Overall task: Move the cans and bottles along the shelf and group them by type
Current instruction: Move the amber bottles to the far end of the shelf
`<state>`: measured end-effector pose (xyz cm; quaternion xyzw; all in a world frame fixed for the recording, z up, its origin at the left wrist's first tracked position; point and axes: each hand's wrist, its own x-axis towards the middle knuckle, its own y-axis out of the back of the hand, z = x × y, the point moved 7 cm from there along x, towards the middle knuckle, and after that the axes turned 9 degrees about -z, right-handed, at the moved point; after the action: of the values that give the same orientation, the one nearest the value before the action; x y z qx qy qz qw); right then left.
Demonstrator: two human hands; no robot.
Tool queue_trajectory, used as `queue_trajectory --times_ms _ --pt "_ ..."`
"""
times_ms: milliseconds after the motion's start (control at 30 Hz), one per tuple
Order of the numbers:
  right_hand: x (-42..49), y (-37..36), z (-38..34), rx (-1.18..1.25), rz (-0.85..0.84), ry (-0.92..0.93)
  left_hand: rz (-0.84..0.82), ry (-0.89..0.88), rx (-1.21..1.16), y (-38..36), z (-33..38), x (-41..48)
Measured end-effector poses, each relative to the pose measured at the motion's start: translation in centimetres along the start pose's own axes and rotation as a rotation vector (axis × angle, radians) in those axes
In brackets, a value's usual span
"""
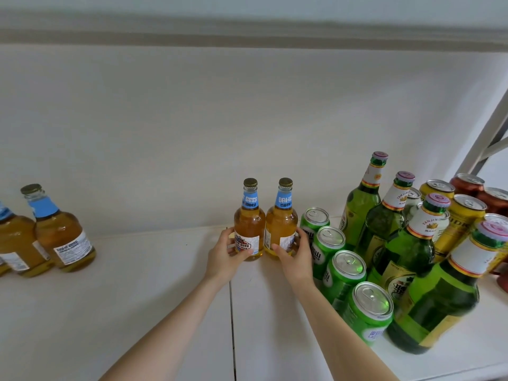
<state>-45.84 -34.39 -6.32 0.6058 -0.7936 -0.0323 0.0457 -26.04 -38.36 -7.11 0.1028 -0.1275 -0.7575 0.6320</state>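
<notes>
Two small amber beer bottles with blue neck labels stand side by side at the middle of the white shelf (pixel 137 284). My left hand (pixel 226 254) grips the left amber bottle (pixel 248 224) near its base. My right hand (pixel 295 254) grips the right amber bottle (pixel 281 221) the same way. More amber bottles (pixel 59 232) of this kind stand at the far left. A row of several green cans (pixel 347 270) runs just right of my right hand. Behind them stand several tall green bottles (pixel 406 243).
Yellow cans (pixel 464 215) and red cans (pixel 470 182) crowd the back right corner beside a white shelf post (pixel 486 133). A white wall (pixel 192 133) closes the back. A seam (pixel 232 312) splits the shelf board between my arms.
</notes>
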Motion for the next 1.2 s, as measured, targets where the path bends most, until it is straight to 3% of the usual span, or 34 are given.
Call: queue_trajectory --times_ms 200,333,667,867,1200 --pt "-0.9 0.0 -1.0 -0.138 0.007 0.005 -0.074 -0.046 0.263 0.9 0.9 -1.0" --pt "-2.3 0.1 -1.5 -0.315 0.027 -0.011 -0.037 -0.084 0.531 2.3 1.1 -2.6" --pt "-7.6 -0.9 -3.3 -1.098 -0.029 0.023 0.002 -0.227 1.090 5.2 1.9 -8.0" --pt "-10.7 -1.9 -4.3 -1.306 -0.069 0.131 0.030 -0.274 1.209 5.8 3.7 -12.0" --pt "-18.2 -3.3 -5.7 -1.384 -0.110 0.194 0.093 -0.333 1.299 7.4 4.0 -19.0"
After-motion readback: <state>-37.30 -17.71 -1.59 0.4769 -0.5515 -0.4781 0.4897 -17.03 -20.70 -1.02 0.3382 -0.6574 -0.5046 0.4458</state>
